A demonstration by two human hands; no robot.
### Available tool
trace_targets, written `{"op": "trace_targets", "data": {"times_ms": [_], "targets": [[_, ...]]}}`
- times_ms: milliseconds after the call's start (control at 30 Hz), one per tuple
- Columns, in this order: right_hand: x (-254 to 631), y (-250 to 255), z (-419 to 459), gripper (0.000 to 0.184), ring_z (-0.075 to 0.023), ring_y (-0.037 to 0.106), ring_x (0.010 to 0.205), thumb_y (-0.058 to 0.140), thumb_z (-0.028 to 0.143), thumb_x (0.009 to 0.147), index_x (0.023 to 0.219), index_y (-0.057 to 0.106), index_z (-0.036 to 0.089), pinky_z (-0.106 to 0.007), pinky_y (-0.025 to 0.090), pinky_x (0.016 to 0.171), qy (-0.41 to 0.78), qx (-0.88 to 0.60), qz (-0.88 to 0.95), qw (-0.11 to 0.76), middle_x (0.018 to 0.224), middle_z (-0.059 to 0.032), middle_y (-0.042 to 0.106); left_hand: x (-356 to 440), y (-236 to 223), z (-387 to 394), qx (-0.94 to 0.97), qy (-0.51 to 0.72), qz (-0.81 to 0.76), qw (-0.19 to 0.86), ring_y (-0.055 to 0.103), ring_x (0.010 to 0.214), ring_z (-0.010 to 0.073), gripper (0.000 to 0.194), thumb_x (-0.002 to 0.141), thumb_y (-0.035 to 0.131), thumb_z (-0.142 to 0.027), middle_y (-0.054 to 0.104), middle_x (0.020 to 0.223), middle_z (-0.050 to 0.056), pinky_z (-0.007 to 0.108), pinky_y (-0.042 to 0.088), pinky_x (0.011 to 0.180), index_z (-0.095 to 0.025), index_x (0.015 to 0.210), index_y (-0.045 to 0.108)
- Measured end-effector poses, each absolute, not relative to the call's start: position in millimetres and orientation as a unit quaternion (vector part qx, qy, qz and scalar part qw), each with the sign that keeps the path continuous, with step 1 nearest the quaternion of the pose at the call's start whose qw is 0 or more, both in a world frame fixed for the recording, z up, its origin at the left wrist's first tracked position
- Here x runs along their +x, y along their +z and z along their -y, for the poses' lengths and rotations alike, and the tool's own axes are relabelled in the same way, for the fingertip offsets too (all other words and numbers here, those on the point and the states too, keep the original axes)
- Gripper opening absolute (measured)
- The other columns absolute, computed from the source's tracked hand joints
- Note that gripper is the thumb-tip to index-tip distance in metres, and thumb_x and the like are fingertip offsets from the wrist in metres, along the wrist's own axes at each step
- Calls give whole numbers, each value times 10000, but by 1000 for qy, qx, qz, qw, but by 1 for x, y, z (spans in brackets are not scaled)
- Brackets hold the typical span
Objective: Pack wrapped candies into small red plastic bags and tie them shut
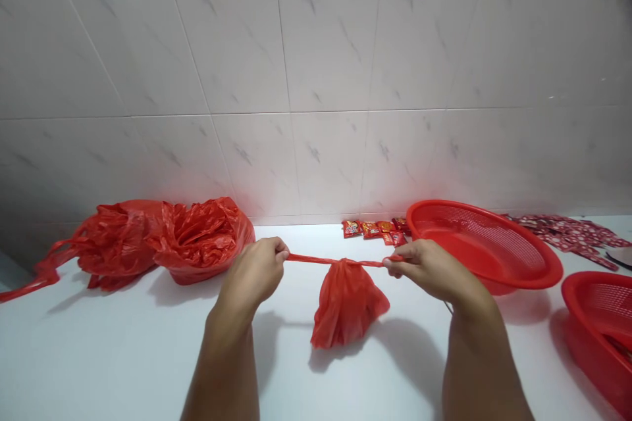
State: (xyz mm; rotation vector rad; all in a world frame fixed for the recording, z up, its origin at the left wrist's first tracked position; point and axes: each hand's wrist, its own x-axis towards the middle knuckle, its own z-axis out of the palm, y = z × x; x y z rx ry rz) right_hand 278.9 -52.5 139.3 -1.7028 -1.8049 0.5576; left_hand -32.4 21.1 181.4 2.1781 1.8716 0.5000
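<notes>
You are working over the white surface (99,355), with a red mesh basket (484,243) standing at right and a heap of red plastic bags (162,240) lying at left. Your left hand (254,273) and right hand (434,270) are each pinching, grip closed, one end of the twisted handle (316,259) of a small red plastic bag (348,306), which is hanging between them at lower centre.

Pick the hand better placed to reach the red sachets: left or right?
Right, probably: the right hand sits just below the red sachets; the left hand is farther off. Both hold the red bag.
</notes>
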Motion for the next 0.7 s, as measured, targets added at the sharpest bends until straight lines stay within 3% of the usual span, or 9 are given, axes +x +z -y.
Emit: {"op": "trace_targets", "data": {"times_ms": [100, 200, 300, 367, 433, 567, 667, 700], "targets": [[299, 137, 59, 421, -185, 616, 641, 606, 484, 984, 689, 744, 217, -287, 445, 559, 222, -658, 664, 277, 726, -34, 711, -42, 182, -27, 736, 186, -641, 116, 696, 781, 279, 210, 946, 501, -318, 760, 857, 75, 335, 419, 612, -242, 853, 673], [301, 142, 67, 381, -214, 694, 706, 620, 511, 983, 785, 773, 224, -310, 537, 613, 248, -626, 655, 342, 801, -50, 742, -40, 183, -24, 735, 248, -620, 120, 695, 835, 280, 217, 963, 502, -361, 762, 910, 68, 348, 447, 658, -242, 869, 657], [286, 149, 70, 398, -248, 778, 820, 588, 558, 1020, 1135, 762, 218, -387, 631, 803, 371, -521, 632, 438, 854, -69, 775, -26, 186, -13, 752, 339, -542, 158, 684, 935, 261, 230, 993, 516, -402, 753, 976, 53, 350, 477, 750, -237, 919, 659], [268, 152, 69, 475, -252, 796, 836, 555, 584, 1043, 1307, 680, 210, -424, 644, 853, 456, -446, 630, 443, 823, -66, 780, -12, 188, -1, 767, 389, -472, 192, 673, 969, 239, 231, 1009, 539, -417, 742, 988, 39, 334, 482, 786, -238, 947, 672], [248, 154, 65, 443, -240, 797, 849, 551, 590, 1048, 1260, 676, 222, -409, 658, 821, 510, -386, 649, 412, 861, -59, 780, 3, 188, 11, 783, 416, -410, 214, 661, 942, 212, 217, 1023, 550, -396, 725, 961, 26, 320, 483, 799, -237, 944, 675], [221, 154, 57, 362, -202, 777, 881, 584, 549, 1046, 926, 653, 214, -346, 650, 803, 540, -309, 692, 365, 933, -35, 740, 23, 186, 27, 807, 409, -338, 260, 642, 880, 185, 206, 1044, 540, -348, 701, 948, 26, 308, 492, 795, -229, 934, 667], [216, 155, 55, 400, -175, 745, 786, 555, 524, 1069, 835, 587, 200, -312, 621, 761, 503, -298, 696, 416, 822, -13, 686, 25, 185, 32, 786, 420, -329, 311, 660, 1023, 217, 205, 1037, 559, -380, 713, 1105, 55, 333, 509, 888, -248, 1163, 655], [216, 156, 55, 408, -164, 724, 743, 550, 517, 1073, 817, 570, 200, -299, 606, 730, 482, -296, 690, 452, 783, -4, 662, 24, 185, 34, 782, 413, -327, 332, 662, 1067, 230, 296, 1005, 616, -384, 713, 1156, 57, 343, 511, 919, -267, 1278, 618]]}}
